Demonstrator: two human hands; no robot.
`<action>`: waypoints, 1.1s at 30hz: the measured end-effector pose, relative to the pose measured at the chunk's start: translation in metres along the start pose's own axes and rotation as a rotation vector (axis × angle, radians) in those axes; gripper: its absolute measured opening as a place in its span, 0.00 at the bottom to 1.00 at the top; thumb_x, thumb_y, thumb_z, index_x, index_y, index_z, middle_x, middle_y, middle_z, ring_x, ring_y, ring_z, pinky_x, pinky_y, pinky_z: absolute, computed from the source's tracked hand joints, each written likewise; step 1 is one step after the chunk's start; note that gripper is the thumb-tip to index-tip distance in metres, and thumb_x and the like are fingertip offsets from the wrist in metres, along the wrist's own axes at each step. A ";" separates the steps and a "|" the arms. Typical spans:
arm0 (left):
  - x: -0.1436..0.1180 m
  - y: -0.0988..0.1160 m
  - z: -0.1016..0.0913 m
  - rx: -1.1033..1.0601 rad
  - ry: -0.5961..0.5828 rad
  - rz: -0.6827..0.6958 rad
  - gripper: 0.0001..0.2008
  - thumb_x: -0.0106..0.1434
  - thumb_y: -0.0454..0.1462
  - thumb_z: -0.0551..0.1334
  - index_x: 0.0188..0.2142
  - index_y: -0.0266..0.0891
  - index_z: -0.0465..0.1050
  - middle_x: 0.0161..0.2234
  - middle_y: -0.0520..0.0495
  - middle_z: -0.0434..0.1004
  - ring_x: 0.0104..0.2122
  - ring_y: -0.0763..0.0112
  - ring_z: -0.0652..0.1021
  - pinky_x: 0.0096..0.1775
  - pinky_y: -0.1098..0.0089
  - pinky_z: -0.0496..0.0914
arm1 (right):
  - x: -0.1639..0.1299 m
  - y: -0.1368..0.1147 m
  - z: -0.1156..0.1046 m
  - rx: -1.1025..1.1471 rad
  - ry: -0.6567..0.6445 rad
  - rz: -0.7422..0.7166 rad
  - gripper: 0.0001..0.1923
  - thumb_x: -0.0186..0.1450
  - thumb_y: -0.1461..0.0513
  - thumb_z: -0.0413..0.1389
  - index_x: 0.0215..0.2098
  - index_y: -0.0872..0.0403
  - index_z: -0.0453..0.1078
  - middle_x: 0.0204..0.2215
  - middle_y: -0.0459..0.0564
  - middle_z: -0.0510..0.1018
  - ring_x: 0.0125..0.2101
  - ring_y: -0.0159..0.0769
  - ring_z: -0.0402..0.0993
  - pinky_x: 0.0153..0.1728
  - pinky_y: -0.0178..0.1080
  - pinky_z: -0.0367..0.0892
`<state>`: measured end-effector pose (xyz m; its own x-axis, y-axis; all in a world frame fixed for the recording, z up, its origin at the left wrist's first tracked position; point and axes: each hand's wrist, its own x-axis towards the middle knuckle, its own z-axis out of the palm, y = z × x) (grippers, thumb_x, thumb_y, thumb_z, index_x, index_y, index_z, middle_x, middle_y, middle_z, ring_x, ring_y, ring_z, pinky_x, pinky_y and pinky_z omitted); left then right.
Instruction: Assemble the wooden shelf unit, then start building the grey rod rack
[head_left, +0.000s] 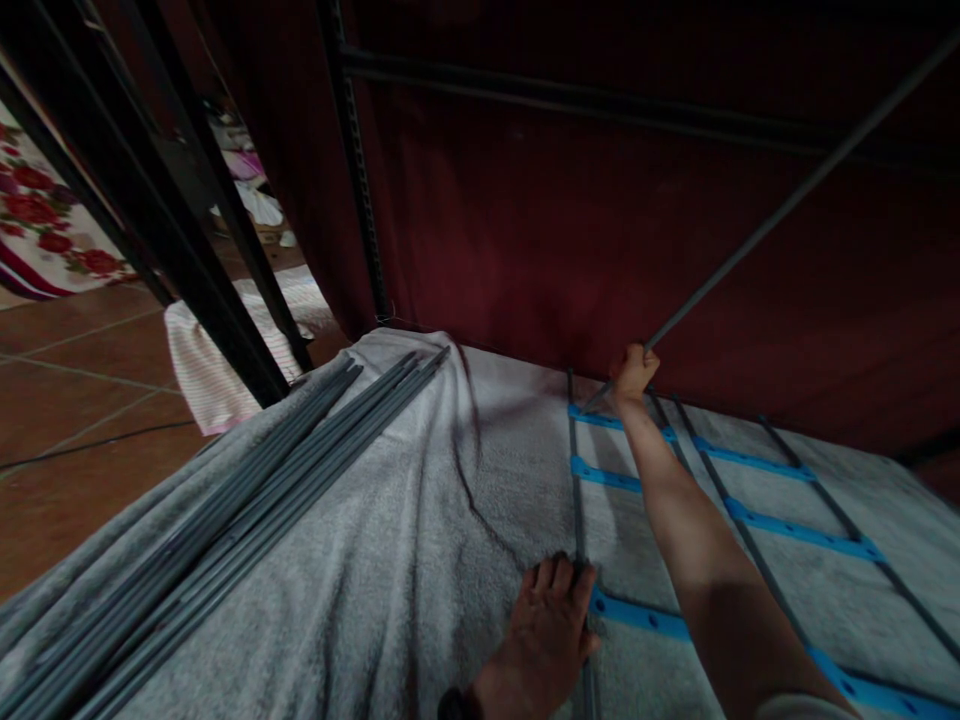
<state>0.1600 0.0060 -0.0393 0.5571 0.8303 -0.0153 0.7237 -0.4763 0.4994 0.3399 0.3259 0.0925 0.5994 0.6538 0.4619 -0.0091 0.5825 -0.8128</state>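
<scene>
My right hand [634,372] is closed around a long thin grey rod [787,205], which slants from the upper right down to the end of a blue crosspiece [600,418]. The rod's lower tip meets that crosspiece, though I cannot tell whether it sits in a hole. Nearer to me, my left hand [546,625] grips the left side rod [577,510] of a ladder-like frame, beside the end of another blue crosspiece [645,615]. Its fingers partly cover the joint there. To the right lies a second similar frame, with a blue crosspiece [806,530] across its grey rods.
A bundle of grey rods [247,520] lies on the left of the grey blanket [420,540]. Dark red cloth [562,230] hangs behind it, crossed by a dark metal bar [600,100]. Black posts [150,200] and a striped cloth [202,350] stand left, over the tiled floor [90,400].
</scene>
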 end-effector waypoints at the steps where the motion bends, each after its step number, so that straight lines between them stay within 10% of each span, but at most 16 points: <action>1: 0.000 0.000 0.002 0.010 0.007 -0.005 0.33 0.70 0.50 0.52 0.71 0.49 0.46 0.66 0.41 0.57 0.64 0.50 0.60 0.62 0.48 0.60 | 0.001 0.000 0.001 -0.014 0.009 0.004 0.17 0.57 0.54 0.51 0.18 0.48 0.47 0.12 0.35 0.50 0.12 0.24 0.46 0.12 0.32 0.45; 33: 0.001 0.001 -0.013 -0.013 0.004 0.018 0.32 0.68 0.51 0.56 0.69 0.50 0.52 0.63 0.42 0.61 0.62 0.52 0.63 0.61 0.50 0.61 | 0.005 0.011 0.017 -0.032 -0.242 0.189 0.18 0.51 0.52 0.57 0.18 0.49 0.50 0.13 0.35 0.52 0.14 0.23 0.45 0.14 0.32 0.41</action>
<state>0.1560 0.0104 -0.0272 0.5681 0.8229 -0.0024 0.7080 -0.4873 0.5111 0.3289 0.3436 0.0919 0.3811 0.8475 0.3696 -0.0743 0.4265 -0.9014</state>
